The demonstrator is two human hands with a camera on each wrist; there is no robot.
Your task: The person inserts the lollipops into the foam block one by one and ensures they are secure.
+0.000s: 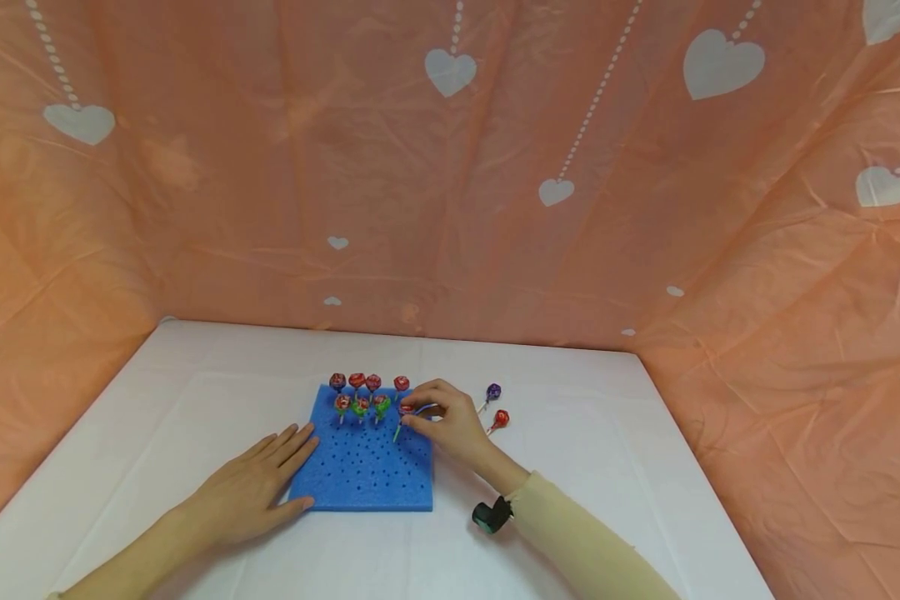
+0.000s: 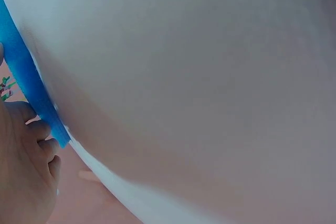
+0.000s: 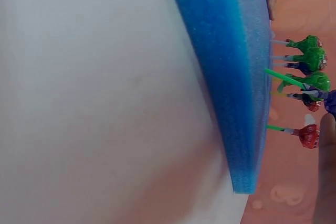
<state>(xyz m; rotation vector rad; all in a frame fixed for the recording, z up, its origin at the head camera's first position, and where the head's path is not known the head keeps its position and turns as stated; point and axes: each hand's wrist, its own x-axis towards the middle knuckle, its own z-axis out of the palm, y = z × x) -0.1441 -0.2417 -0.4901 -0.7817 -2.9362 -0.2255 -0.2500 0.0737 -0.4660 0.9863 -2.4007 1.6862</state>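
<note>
A blue foam block, dotted with small holes, lies on the table. Several wrapped lollipops stand in its far part in two rows, among them a red one and a green one. My right hand pinches a purple-wrapped lollipop with its green stick pointing down over the foam. Whether the stick's tip touches the foam, I cannot tell. My left hand lies flat with straight fingers at the block's left edge, fingertips touching it.
Right of the block, a purple lollipop and a red lollipop lie on the white table. A dark wrist camera hangs at the right sleeve. An orange cloth with white hearts encloses the table's back and sides.
</note>
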